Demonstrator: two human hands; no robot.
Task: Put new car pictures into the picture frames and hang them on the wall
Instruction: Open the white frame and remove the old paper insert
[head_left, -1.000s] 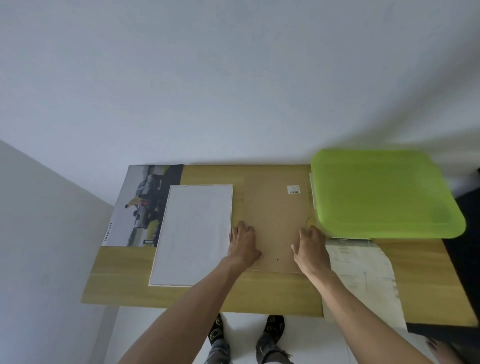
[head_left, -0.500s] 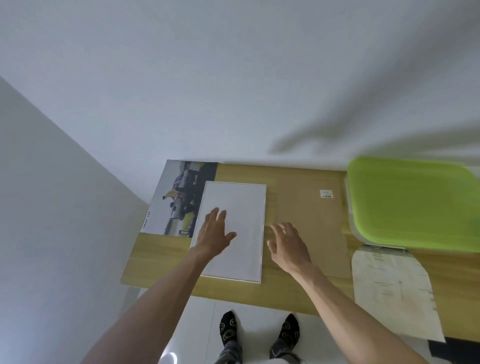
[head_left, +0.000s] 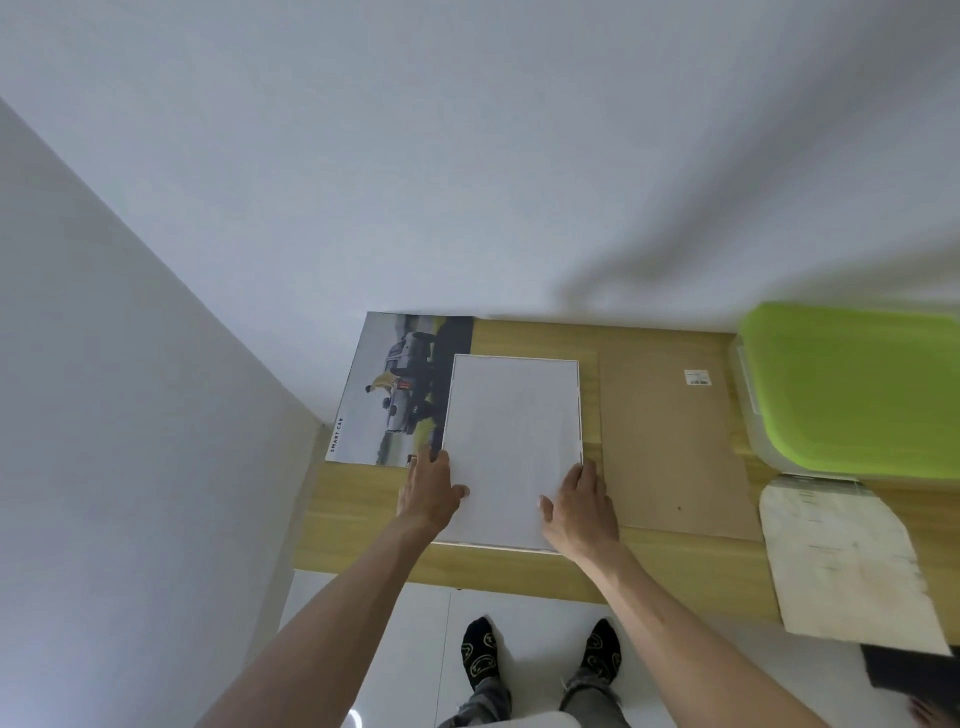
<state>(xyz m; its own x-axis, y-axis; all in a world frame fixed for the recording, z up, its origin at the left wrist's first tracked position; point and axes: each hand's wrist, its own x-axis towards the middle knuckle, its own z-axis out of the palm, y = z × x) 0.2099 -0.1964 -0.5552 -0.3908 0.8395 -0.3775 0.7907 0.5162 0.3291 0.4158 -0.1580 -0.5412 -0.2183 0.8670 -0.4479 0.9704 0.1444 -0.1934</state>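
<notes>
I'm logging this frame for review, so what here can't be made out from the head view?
- Car picture: its right part is hidden under the white frame.
- Sticker on the brown backing board: print too small to read.
- Green-lidded box: cut off by the right edge; contents hidden by the lid.
- Paper sheet: text blurred.
- Left hand and right hand: fingertips at the frame's edges, grip unclear.

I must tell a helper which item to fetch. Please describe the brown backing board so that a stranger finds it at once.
Look at the light wooden table against the white wall. Between the white rectangular picture frame and the lime-green plastic box lid lies the flat brown fibreboard backing board. Only it is plain brown, with a small white barcode sticker near its far corner.
</notes>
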